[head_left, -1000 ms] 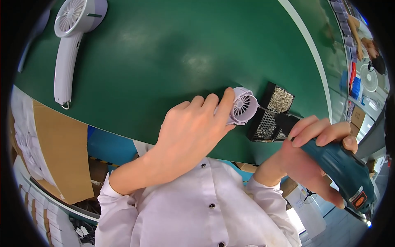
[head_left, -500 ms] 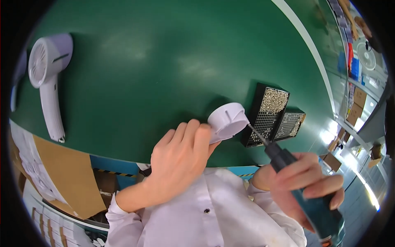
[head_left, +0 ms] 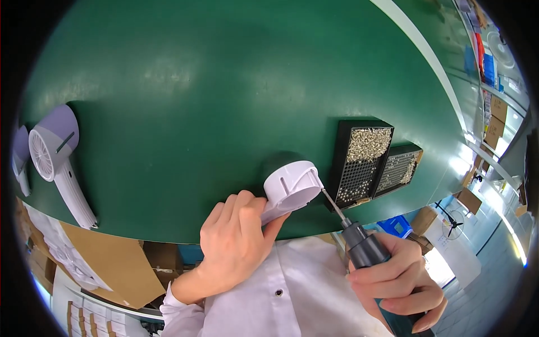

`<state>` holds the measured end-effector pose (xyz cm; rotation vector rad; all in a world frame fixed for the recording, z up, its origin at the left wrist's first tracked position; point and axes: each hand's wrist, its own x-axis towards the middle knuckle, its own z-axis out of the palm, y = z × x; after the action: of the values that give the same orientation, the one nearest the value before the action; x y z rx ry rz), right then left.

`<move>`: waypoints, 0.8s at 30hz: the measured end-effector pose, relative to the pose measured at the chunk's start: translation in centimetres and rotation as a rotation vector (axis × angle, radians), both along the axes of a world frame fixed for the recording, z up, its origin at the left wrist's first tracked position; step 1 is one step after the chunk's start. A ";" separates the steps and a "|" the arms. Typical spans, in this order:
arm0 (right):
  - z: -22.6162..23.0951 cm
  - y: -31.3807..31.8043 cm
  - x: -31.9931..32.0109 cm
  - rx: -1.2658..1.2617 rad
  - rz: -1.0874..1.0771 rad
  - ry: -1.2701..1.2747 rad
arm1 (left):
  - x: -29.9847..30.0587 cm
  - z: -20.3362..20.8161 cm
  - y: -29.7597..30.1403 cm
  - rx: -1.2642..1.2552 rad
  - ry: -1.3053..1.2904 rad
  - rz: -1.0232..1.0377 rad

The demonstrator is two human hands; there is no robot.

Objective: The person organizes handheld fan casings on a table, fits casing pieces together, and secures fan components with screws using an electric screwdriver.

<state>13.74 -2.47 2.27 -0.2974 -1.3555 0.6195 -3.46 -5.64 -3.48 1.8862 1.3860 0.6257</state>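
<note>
L hand (head_left: 238, 247) clenches white fan housing (head_left: 291, 188) above the green table's (head_left: 224, 84) near edge; R hand (head_left: 396, 278) grasps powered screwdriver (head_left: 362, 247), bit at housing rim. Risk — bit slips off, scars plastic, as housing is hand-held w/o support.

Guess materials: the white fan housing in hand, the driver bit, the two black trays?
White fan housing: likely moulded plastic, matte, with even colour and a slot in the wall. Driver bit: metal, thin and grey with a sheen. Black trays: perforated, matte; plastic or coated metal, can't tell. They hold shiny screws, apparently metal.
</note>
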 end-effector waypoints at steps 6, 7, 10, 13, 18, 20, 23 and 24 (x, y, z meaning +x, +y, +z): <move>-0.6 0.4 0.1 0.101 0.140 -0.021 | -0.3 -0.1 -0.3 -0.006 0.008 0.001; -0.6 0.5 0.3 0.023 0.185 -0.065 | -0.3 -0.1 -0.3 -0.006 0.014 0.009; -0.4 -0.1 -0.5 -0.077 0.148 0.061 | -0.4 0.4 0.1 -0.043 0.042 0.046; -0.5 1.0 -1.5 -0.145 -0.052 -0.043 | -0.5 1.5 1.2 -0.177 -0.007 -0.016; 0.8 1.2 -1.3 -0.348 0.031 -0.169 | -0.5 1.8 1.3 -0.231 0.048 -0.035; 0.8 1.3 -0.9 -0.368 0.077 -0.189 | -0.5 1.6 1.2 -0.211 0.057 -0.031; 1.2 1.1 -0.7 -0.421 0.121 -0.222 | -0.5 1.3 0.9 -0.197 0.050 -0.029; 1.4 1.1 -0.7 -0.452 0.119 -0.224 | -0.5 1.2 0.9 -0.196 0.044 -0.027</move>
<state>13.05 -1.37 3.63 -0.6697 -1.4437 1.0171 -3.96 -4.75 -2.33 1.7685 1.3939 0.4217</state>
